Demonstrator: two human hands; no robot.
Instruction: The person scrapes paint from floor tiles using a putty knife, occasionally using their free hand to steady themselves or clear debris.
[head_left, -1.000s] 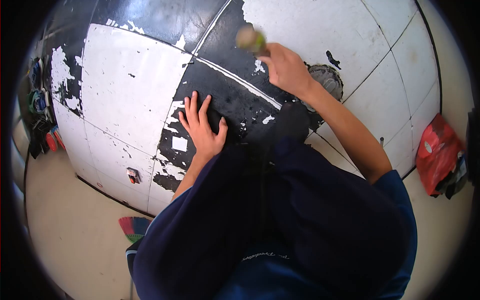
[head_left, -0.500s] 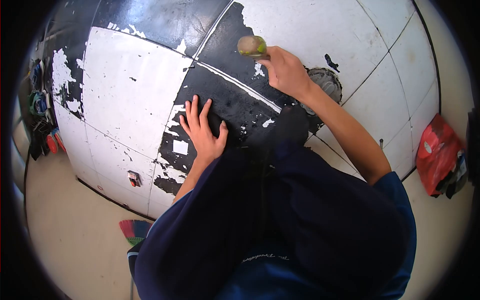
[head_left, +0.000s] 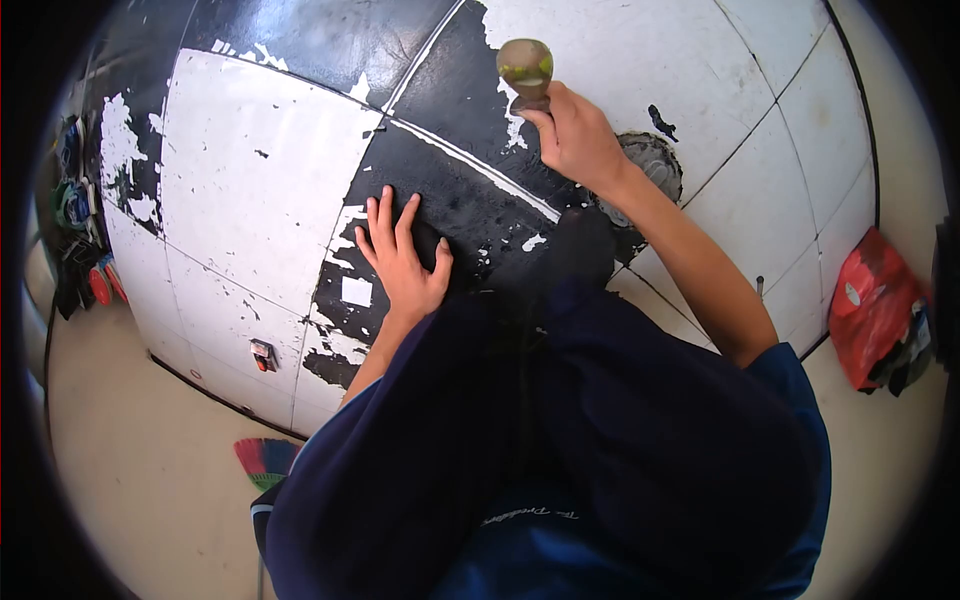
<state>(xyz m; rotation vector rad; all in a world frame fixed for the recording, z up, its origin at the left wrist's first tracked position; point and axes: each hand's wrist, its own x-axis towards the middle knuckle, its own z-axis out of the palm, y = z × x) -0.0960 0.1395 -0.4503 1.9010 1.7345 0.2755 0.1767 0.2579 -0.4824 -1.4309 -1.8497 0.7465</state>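
Head camera view, looking down past the person's own knees at tiles point(head_left: 265, 160) where black and white patches meet along ragged edges. Clock directions are taken from the centre of the picture.

At one o'clock, the right hand point(head_left: 583, 145) is closed around a tool point(head_left: 525, 68). The tool's rounded brown end, with yellow-green marks, sticks out beyond the fingers toward twelve o'clock. Its lower part is largely hidden by the grip, so whether it touches the tiles cannot be told. A white flake mark lies just below the fist.

At ten o'clock, close to the centre, the left hand point(head_left: 405, 268) is spread wide, palm down on the black patch point(head_left: 435, 165), holding nothing. A small white square point(head_left: 356, 291) lies just beside its wrist, toward nine o'clock. A thin white line point(head_left: 470, 160) runs slantwise across the black between the two hands.

At two o'clock, a rough grey round patch point(head_left: 655, 168) is partly covered by the right forearm. Nearer the centre, also at two, is a dark foot point(head_left: 580, 245).

Farther out, a red bag point(head_left: 865, 300) sits at three o'clock, on the beige floor point(head_left: 130, 440) by the edge of the tiles. Between eight and nine is a small box point(head_left: 263, 354) with orange on it; at eight, the pink, blue and green bristles of a broom point(head_left: 266, 460). Between nine and ten, at the rim, is a dark jumble of things point(head_left: 78, 205).

The person wears navy trousers point(head_left: 400, 450) and a blue top point(head_left: 530, 560).
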